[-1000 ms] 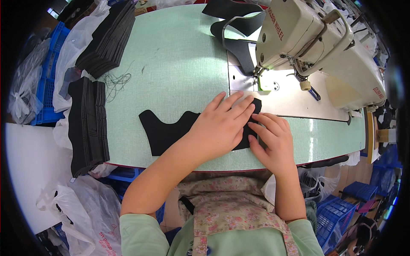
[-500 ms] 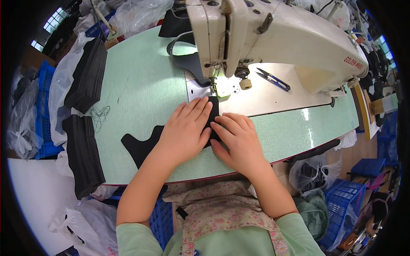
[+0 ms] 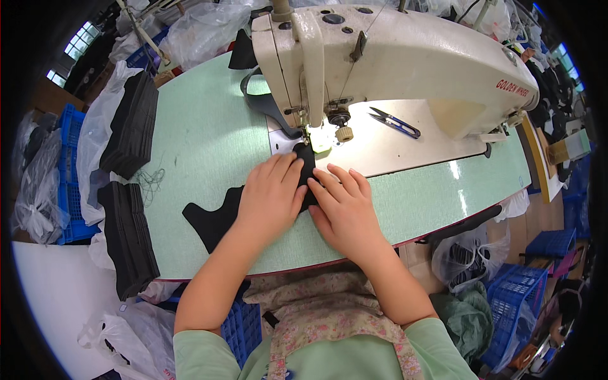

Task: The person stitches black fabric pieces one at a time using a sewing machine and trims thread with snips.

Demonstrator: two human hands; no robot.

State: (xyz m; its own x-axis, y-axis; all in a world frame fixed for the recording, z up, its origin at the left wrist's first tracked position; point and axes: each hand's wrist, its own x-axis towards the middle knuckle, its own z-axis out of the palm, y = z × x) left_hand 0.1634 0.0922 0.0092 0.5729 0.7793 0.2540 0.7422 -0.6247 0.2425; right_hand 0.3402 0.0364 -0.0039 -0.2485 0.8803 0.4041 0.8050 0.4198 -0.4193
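A black cut fabric piece lies on the pale green table, its upper end running up to the needle area of a cream sewing machine. Flat on top of the piece rests my left hand, fingers stretched toward the needle. My right hand lies along the piece's right edge, fingers extended and slightly spread, the fingertips touching cloth and table. Behind the needle, a joined black strip curves away on the left. Cloth under my palms is hidden.
Blue-handled thread snips lie on the machine's metal bed. Two stacks of black fabric pieces line the table's left edge, beside loose tangled thread. Blue crates and plastic bags stand at the lower right.
The view has shifted slightly, so the machine appears further left and lower. The fabric's upper end now sits nearer the needle, with both hands still on it.
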